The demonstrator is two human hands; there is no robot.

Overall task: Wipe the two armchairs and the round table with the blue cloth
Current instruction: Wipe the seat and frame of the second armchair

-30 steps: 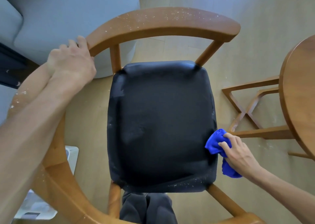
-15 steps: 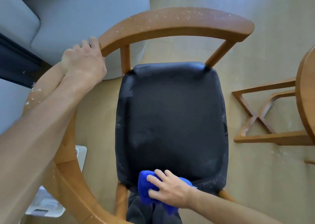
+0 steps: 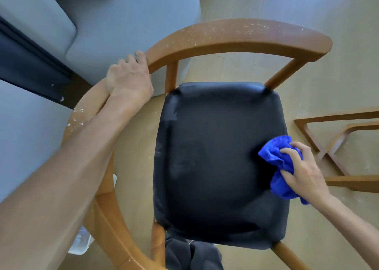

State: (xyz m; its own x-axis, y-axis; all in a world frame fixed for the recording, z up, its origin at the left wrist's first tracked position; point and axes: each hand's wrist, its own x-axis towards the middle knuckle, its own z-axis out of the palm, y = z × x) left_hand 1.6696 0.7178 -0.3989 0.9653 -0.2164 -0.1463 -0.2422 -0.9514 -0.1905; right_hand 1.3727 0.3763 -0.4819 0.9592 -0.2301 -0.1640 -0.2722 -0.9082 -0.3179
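Wiping: the blue cloth [image 3: 276,163] is bunched on the right edge of the black seat [image 3: 215,161], pressed against the cushion.
Right hand: the right hand [image 3: 303,171] grips the cloth, its fingers [image 3: 289,151] curled over the folds, the forearm reaching in from the lower right.
Armchair: the wooden armchair [image 3: 246,37] is seen from above; its curved rail runs round the far and left sides of the seat, and white specks lie on the rail's top and on its left part.
Seat marks: pale smears show along the seat's left edge.
Left hand: the left hand [image 3: 129,81] holds the curved rail at the upper left, fingers wrapped over its edge.
Table base: crossed wooden bars [image 3: 336,146] rest on the floor just right of the chair; the round top is out of view.
Sofa: a grey sofa [image 3: 123,13] stands behind the armchair at upper left.
Floor: pale wood floor [image 3: 307,7] lies under everything.
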